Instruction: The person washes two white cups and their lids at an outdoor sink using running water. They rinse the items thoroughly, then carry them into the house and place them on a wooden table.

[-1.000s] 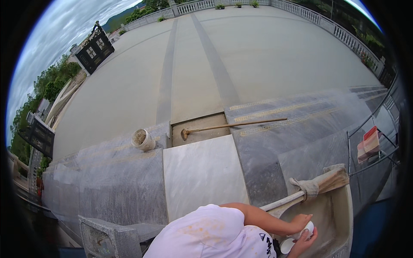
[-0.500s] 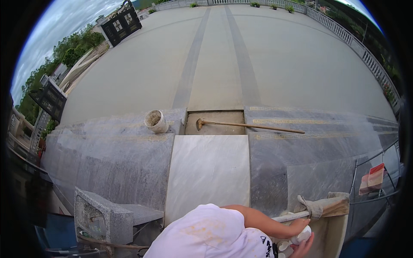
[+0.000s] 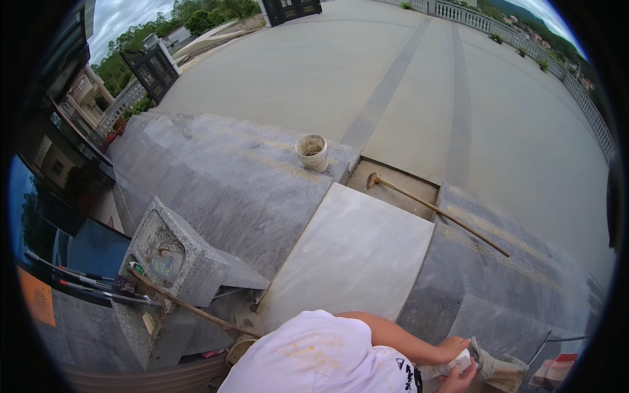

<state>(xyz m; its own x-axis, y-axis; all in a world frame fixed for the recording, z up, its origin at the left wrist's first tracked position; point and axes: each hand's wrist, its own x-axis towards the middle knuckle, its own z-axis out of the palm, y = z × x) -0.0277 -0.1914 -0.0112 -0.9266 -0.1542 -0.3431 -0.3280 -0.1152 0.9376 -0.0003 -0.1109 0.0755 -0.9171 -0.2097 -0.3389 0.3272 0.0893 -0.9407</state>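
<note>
In the lower right corner of the head view my left hand [image 3: 452, 349] and my right hand [image 3: 458, 379] meet around a small white container [image 3: 461, 361]. The left hand has closed on its upper side, while the right hand's fingers wrap it from below. Its far side and any lid are hidden by the fingers. Just right of the hands, very near them, a grey cloth [image 3: 483, 360] lies crumpled against a brownish cloth-like piece [image 3: 508, 372].
A pale marble slab [image 3: 357, 252] lies ahead, with dark stone steps either side. A hoe [image 3: 445, 218] rests across the recess beyond it, near a dirty white bucket [image 3: 312, 157]. On the left stands a granite basin [image 3: 208, 278], a wooden pole [image 3: 196, 306] leaning over it.
My view has swung left, showing more of the basin and glass wall. Both hands remain on the white container, which has tilted a little.
</note>
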